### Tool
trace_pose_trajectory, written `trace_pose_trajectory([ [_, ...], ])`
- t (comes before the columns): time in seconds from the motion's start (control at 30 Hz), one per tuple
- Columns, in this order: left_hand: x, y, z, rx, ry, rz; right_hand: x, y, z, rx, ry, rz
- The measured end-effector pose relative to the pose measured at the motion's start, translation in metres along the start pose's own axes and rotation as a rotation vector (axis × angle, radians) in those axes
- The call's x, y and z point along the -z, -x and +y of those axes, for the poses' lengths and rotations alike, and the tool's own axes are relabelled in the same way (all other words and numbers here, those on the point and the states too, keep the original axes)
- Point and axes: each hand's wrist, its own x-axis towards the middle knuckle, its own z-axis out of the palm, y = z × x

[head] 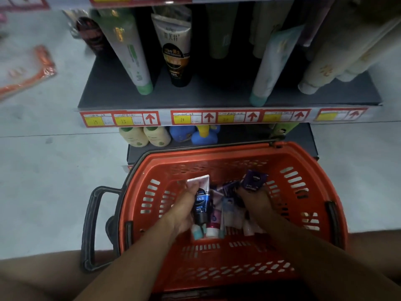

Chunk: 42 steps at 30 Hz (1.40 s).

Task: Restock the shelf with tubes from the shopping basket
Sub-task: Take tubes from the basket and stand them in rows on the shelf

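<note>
Both hands down in our basket (308, 170); left hand (184, 210) grips a blue tube (201, 205); right hand (255, 199) clutches a purple box (254, 180).

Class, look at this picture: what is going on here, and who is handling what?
A person crouches before a dark store shelf with both hands in an orange plastic shopping basket. The left hand grips a dark blue and white tube with a black cap. The right hand holds a purple Nivea tube. More tubes lie in the basket; a few tall tubes already stand on the shelf.
</note>
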Motion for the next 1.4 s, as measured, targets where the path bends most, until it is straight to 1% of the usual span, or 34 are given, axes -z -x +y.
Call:
trace_pose_trajectory([
  [0.03,-0.005,0.008,0.000,-0.017,-0.078,-0.010,0.004,0.009,-0.007,0.022,0.009,-0.002],
  [0.1,-0.011,0.016,-0.003,-0.092,-0.229,0.053,0.011,0.027,-0.020,0.080,0.003,-0.026],
  [0.17,-0.014,0.020,-0.007,-0.154,-0.324,0.110,0.014,0.043,-0.028,0.126,0.032,-0.046],
  [0.3,-0.021,0.031,-0.009,-0.253,-0.547,0.161,0.017,0.057,-0.026,0.192,0.124,-0.106],
  [0.37,-0.025,0.044,-0.009,-0.296,-0.606,0.185,0.018,0.061,-0.025,0.216,0.188,-0.136],
  [0.47,-0.027,0.062,-0.013,-0.365,-0.669,0.189,0.025,0.089,-0.042,0.277,0.255,-0.133],
  [0.6,-0.026,0.083,-0.012,-0.468,-0.635,0.229,0.035,0.115,-0.059,0.397,0.278,-0.121],
  [0.7,-0.028,0.097,-0.006,-0.573,-0.592,0.331,0.042,0.129,-0.075,0.471,0.285,-0.123],
  [0.77,-0.026,0.104,0.000,-0.650,-0.552,0.371,0.045,0.137,-0.087,0.531,0.281,-0.113],
  [1.23,-0.027,0.192,0.073,-1.157,-0.459,0.460,0.054,0.201,-0.197,0.865,0.131,0.013],
  [1.4,-0.029,0.228,0.110,-1.298,-0.480,0.536,0.055,0.225,-0.246,0.966,0.088,0.092],
])
